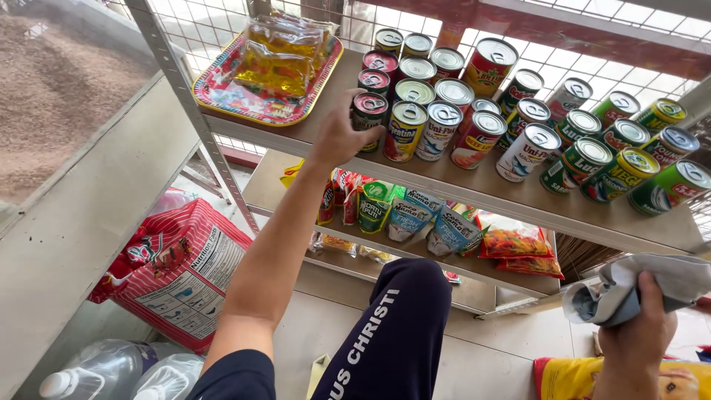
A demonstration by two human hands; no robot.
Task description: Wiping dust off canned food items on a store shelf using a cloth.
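Observation:
My left hand (339, 137) reaches up to the top shelf (511, 200) and touches a small red and green can (369, 111) at the left end of the rows of cans. Its fingers wrap the can's side. My right hand (643, 326) is low at the right, shut on a crumpled grey cloth (629, 285). Several cans with pull-tab lids stand in rows on the shelf, among them a yellow-labelled can (404, 130) and green cans (621, 175) further right.
A red patterned tray (222, 92) with packets of yellow liquid sits at the shelf's left. The lower shelf (415, 255) holds pouches and snack packets. A red sack (178, 274) and clear plastic jugs (104, 370) stand on the floor at left. My knee (404, 311) is below.

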